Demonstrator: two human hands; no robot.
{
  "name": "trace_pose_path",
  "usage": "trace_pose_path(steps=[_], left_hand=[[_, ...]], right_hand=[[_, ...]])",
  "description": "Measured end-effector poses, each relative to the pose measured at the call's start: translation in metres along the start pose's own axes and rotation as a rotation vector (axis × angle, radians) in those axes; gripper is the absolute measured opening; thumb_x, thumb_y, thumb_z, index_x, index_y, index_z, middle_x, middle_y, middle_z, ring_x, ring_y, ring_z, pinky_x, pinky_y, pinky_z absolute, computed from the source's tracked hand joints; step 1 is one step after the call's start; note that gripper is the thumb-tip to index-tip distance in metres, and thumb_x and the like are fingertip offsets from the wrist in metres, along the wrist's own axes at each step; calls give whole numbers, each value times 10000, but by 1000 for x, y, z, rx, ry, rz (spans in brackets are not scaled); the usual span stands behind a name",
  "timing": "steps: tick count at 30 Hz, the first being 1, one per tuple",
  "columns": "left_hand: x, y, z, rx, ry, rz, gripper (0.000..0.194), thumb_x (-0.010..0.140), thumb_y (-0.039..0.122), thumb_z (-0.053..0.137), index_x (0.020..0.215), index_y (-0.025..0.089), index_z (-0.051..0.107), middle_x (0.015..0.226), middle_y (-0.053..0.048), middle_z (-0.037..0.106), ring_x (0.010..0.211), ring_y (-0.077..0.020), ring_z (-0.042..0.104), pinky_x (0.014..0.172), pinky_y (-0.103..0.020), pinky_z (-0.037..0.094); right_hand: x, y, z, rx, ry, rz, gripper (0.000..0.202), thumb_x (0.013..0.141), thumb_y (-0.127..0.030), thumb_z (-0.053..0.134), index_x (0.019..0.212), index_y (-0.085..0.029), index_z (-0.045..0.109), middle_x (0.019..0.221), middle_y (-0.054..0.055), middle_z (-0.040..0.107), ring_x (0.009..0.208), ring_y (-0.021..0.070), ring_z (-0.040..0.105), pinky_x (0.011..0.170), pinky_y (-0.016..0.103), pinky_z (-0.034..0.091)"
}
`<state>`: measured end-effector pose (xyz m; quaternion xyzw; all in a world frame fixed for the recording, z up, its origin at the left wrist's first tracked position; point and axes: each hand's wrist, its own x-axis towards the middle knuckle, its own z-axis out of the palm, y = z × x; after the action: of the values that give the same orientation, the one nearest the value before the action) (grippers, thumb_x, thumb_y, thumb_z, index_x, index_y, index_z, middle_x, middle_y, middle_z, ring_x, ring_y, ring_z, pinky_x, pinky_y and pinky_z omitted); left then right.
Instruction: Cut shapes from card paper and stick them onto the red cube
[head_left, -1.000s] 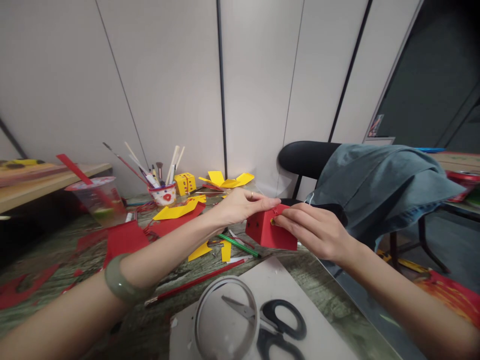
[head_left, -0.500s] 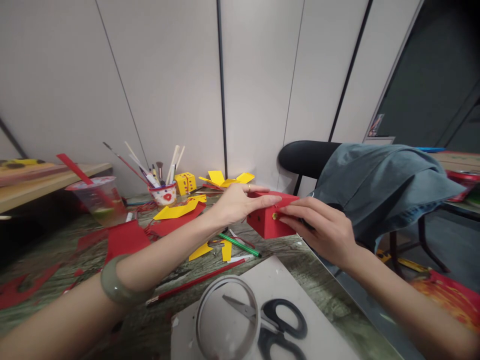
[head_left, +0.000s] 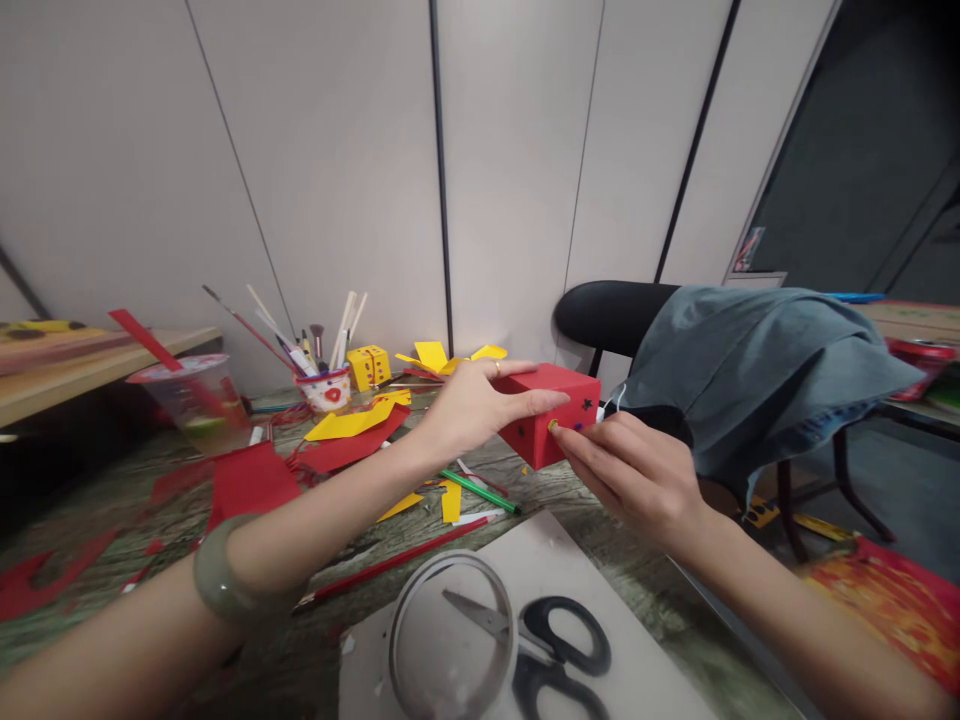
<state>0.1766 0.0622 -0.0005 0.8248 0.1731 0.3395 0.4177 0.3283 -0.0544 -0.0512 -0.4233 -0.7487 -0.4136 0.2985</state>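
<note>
A red paper box (head_left: 556,395) with dark marks, one a star, is held up above the table. My left hand (head_left: 487,405) grips it from the left, thumb on the near side and index finger along the top. The fingertips of my right hand (head_left: 637,465) press at a small yellow spot (head_left: 553,425) on the box's front edge. A white string (head_left: 616,398) shows behind the right fingers. Whether those fingers pinch something is hard to tell. Below lie black-handled scissors (head_left: 566,640) and a roll of clear tape (head_left: 452,640) on a grey board (head_left: 645,670).
Yellow and red paper pieces (head_left: 255,480) litter the left side, near a green pen (head_left: 480,490) and a plastic cup (head_left: 199,405). A painted brush pot (head_left: 326,390) and yellow paper cube (head_left: 369,368) stand behind. A chair with a denim garment (head_left: 765,360) is at right.
The red box has turned slightly, showing its star mark. My right hand has moved a little lower, with its fingertips now at the yellow spot.
</note>
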Motion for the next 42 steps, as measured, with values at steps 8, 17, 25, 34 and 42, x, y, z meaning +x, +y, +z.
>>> trace_pose_path(steps=[8,17,25,34,42], left_hand=[[12,-20,-2,-24,-118,-9,552,651,429,634,1130,184,508,1083,-67,573,958,-207,530,831,-317,396],[32,-69,8,-10,-242,-63,341,812,257,513,1130,150,449,1134,-88,483,967,-217,507,802,-427,421],[41,-76,12,68,-207,-42,351,821,266,498,1148,157,433,1187,-92,442,1030,-237,466,850,-462,378],[23,-58,-24,257,-63,10,481,786,388,467,1184,119,434,1238,-126,441,1112,-225,418,909,-333,324],[-38,-47,-51,570,-325,121,217,765,242,492,930,197,626,945,-46,628,891,-188,549,795,-285,388]], right_hand=[[-1,-4,-6,39,42,169,258,713,-52,582,954,-147,582,729,58,587,626,151,515,534,277,440],[-30,2,-28,81,95,481,238,715,-52,582,908,-190,608,770,45,580,650,158,551,573,290,461],[-46,-4,-35,150,25,565,182,729,-86,575,878,-184,613,773,38,581,667,158,557,567,282,456],[-38,-18,-40,267,-85,516,151,756,-118,547,887,-168,603,771,56,596,667,156,573,553,260,481],[-1,-63,-52,425,-530,271,135,814,-242,480,869,-212,600,705,9,618,607,146,579,500,249,477]])
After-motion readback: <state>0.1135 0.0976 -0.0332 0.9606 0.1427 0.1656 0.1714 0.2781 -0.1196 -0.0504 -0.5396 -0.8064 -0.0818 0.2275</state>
